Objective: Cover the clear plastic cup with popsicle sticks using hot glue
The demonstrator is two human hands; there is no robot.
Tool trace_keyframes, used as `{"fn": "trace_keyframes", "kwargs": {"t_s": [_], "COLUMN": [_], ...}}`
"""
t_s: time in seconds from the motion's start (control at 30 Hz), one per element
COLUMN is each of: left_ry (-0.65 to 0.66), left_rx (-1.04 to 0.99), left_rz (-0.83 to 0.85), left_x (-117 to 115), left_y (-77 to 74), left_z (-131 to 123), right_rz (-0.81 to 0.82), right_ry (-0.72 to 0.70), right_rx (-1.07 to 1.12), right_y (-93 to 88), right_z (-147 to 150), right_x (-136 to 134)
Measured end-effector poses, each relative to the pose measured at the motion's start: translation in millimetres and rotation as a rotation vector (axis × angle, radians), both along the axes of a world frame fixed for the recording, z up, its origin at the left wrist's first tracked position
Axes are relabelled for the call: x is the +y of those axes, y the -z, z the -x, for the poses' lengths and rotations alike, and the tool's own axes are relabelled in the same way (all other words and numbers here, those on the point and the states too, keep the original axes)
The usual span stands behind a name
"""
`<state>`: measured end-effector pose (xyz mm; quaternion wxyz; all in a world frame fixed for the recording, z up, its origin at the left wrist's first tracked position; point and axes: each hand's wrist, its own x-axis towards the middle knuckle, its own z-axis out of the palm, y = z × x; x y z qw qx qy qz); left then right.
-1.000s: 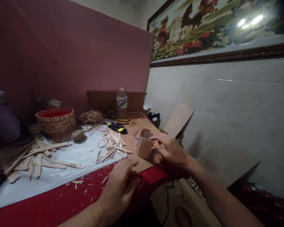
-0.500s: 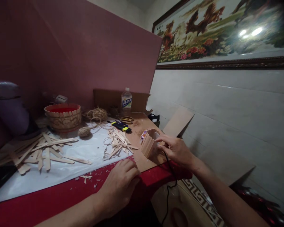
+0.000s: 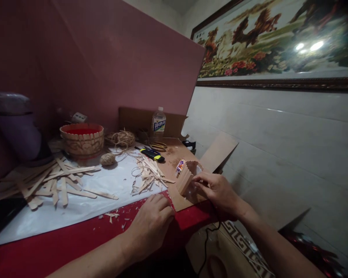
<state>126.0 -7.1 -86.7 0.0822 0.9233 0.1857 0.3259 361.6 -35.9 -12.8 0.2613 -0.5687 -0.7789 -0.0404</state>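
Observation:
A small box of wooden craft sticks [image 3: 184, 180] with a ridged wall stands near the table's right corner. My right hand [image 3: 217, 189] is at its right side, thumb and fingers pinched on the near edge; the inside of the grip is partly hidden. A white piece with a coloured flower pattern [image 3: 180, 166] shows at the box's far left side. My left hand [image 3: 152, 220] rests on the red-covered table edge [image 3: 104, 235], fingers curled under. Its palm is out of sight, so whatever it may hold is hidden. A black cord [image 3: 208, 235] hangs below my right hand.
Loose craft sticks [image 3: 62, 179] and thin split pieces [image 3: 149, 173] lie on white sheeting [image 3: 110, 193]. Behind are a stick-walled round basket [image 3: 82, 143], a twine ball [image 3: 108, 159], a utility knife [image 3: 152, 154], scissors [image 3: 159, 145] and a bottle [image 3: 159, 122]. A tiled wall [image 3: 266, 135] rises at right.
The box has turned slightly, so its ridged wall looks narrower, and my right hand's fingertips sit lower against it. My left hand stays curled at the table edge. The view has shifted slightly.

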Motion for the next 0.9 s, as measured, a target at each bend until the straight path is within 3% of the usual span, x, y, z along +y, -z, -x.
{"fn": "trace_keyframes", "kwargs": {"t_s": [0.63,0.9], "left_ry": [0.022,0.024], "left_rx": [-0.093,-0.109], "left_rz": [-0.026,-0.065], "left_x": [2.3,1.7], "left_y": [8.2,4.6], "left_z": [0.2,0.0], "right_rz": [0.013,-0.006], "right_ry": [-0.026,0.007], "right_rx": [0.023,0.009], "right_y": [7.8,7.5], "right_z": [-9.2,-9.4], "right_x": [1.3,-3.4]}}
